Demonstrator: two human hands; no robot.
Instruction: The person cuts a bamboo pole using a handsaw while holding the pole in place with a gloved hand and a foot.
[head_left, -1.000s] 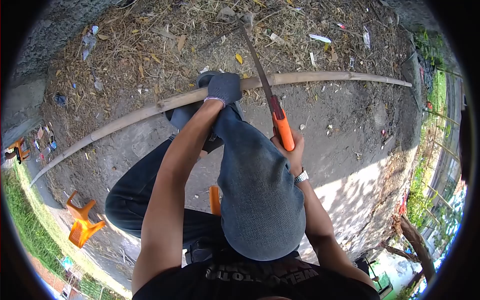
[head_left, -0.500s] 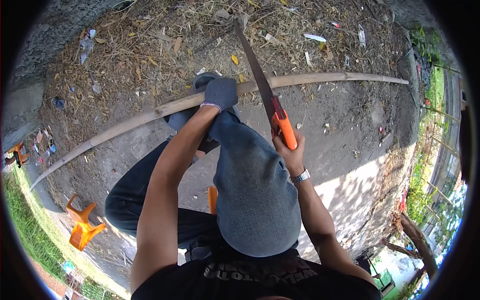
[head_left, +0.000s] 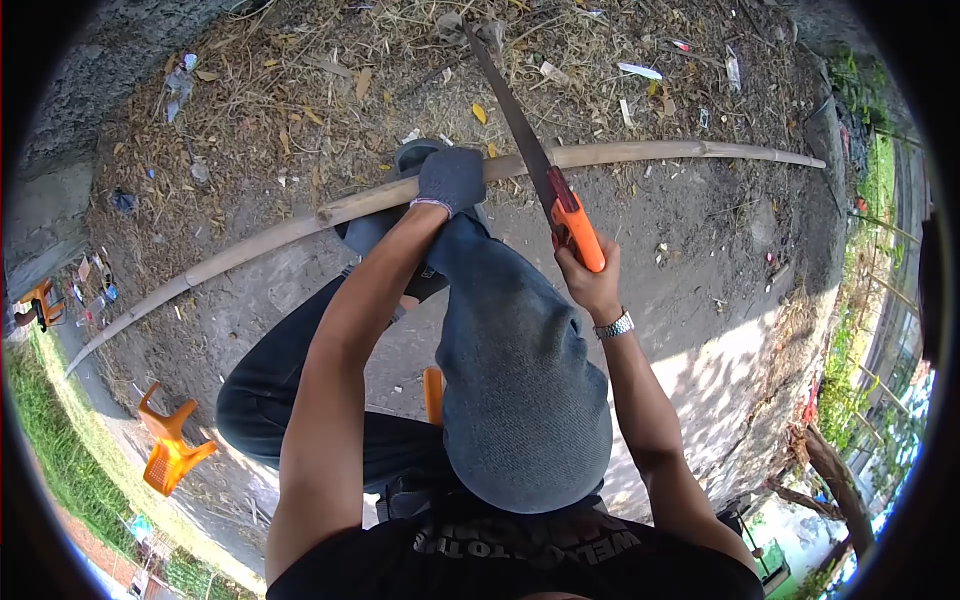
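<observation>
Saw [head_left: 515,120] lay across the pole [head_left: 250,243], just right of the left hand in the view. Its long axis ran steeply: blade tip pointed away from the wearer, leaning left; orange handle [head_left: 588,238] at the near end, closed in the right hand [head_left: 597,282]. Pole's long axis ran side to side, left end nearer the wearer, right end farther. Left hand [head_left: 450,180], in a dark glove, gripped the pole beside the knee-down part of a jeans leg [head_left: 520,360]. Metal watch [head_left: 615,323] on right wrist. Writing: pale letters on black shirt [head_left: 400,562], "WELC" legible, remainder unclear. No brand readable on saw.
</observation>
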